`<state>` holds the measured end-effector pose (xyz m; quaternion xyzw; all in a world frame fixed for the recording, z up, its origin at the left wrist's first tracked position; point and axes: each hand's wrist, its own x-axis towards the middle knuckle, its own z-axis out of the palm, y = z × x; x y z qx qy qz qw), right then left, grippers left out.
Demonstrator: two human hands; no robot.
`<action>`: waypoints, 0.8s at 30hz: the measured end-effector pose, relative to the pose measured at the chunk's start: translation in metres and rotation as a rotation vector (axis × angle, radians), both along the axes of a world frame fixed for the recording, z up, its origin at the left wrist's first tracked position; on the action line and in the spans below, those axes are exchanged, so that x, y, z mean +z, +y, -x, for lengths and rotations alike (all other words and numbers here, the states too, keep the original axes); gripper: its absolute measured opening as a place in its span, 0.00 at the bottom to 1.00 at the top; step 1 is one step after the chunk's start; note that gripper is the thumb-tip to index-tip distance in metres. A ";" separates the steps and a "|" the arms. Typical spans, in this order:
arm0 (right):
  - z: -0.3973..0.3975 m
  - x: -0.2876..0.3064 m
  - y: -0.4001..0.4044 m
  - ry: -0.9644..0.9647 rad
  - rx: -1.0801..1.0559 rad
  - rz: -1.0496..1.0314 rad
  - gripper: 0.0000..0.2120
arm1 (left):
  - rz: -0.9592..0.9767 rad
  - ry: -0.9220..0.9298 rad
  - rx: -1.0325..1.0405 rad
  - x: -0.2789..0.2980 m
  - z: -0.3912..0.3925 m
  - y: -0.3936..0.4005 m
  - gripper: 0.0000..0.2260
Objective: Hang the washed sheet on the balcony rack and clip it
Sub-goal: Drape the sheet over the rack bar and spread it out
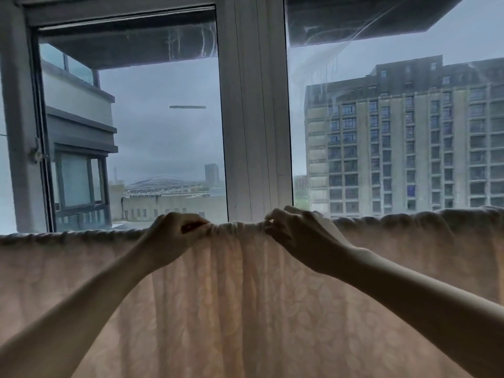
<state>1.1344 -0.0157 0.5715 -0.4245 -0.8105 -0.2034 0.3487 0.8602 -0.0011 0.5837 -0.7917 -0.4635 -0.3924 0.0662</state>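
Broadly, a pale peach sheet of thin cotton with a faint leaf pattern (218,309) hangs across the whole lower view, its top edge folded over a hidden rail and bunched into gathers at the middle, in front of a white-framed window (255,118) that looks out on a grey many-storeyed block (409,148). At that gathered top edge the left hand (174,236) has its grip curled tight, pinching the cloth, and just beside it the right hand (302,236) pinches the same ridge between thumb and bent fingers.
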 end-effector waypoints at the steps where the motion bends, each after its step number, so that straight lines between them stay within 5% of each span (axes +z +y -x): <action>1: 0.008 -0.001 0.002 0.034 0.021 -0.012 0.17 | 0.016 0.028 0.005 0.001 0.002 0.002 0.02; 7: 0.025 0.000 0.014 0.288 -0.064 -0.023 0.04 | -0.061 0.074 0.018 -0.003 0.005 0.008 0.11; 15: 0.002 -0.007 0.017 0.438 -0.270 -0.108 0.09 | -0.171 -0.023 -0.024 -0.007 0.009 0.020 0.08; 24: -0.061 0.002 -0.016 0.260 -0.428 -0.124 0.07 | -0.303 -0.064 0.057 -0.014 -0.001 0.022 0.07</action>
